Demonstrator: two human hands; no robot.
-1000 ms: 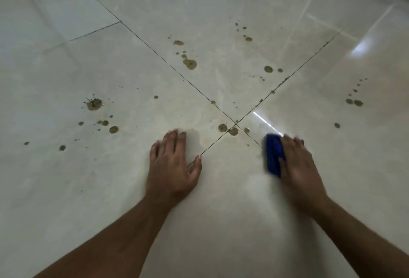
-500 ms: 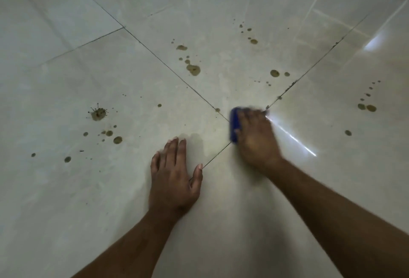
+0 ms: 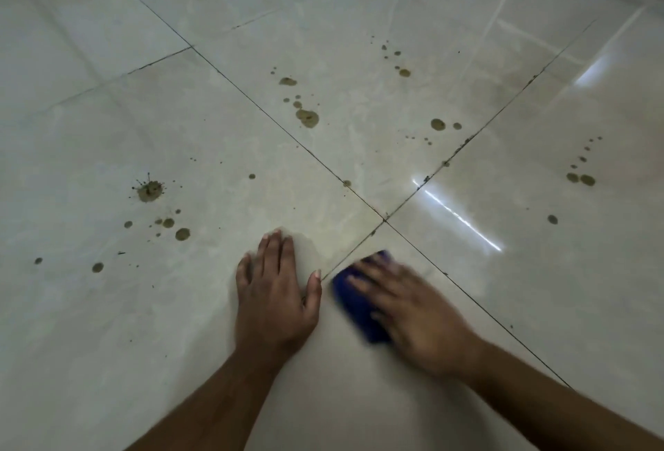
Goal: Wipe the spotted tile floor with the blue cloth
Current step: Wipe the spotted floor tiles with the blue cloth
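head view looks down at a shiny pale tile floor (image 3: 201, 307) with thin dark lines where the tiles meet. the left hand (image 3: 275, 298) lies flat on the floor with its fingers (image 3: 273, 249) spread open, holding nothing. the right hand (image 3: 413, 314) is just beside it, a bit blurry, and presses down flat on a small folded blue cloth (image 3: 355, 301); its fingers lie over the top of the cloth, and i cannot tell if they curl round its edge. the cloth is on the floor, near the left thumb but not touching it, and just below the spot where four tiles meet (image 3: 384, 220). a line between tiles runs from that spot down between the two hands. brown spots are on the floor in many places. a big splat with little spikes (image 3: 149, 191) sits far to the left, with round drops (image 3: 182, 234) near it. a row of drops ending in a large brown blob (image 3: 307, 118) is on the tile further up. two round drops (image 3: 437, 124) sit to the right of that, and more small ones (image 3: 404, 72) higher up. a pair of drops (image 3: 587, 180) lies far to the right. a bright white streak of light (image 3: 460, 220) shines on the tile to the right of the meeting spot.
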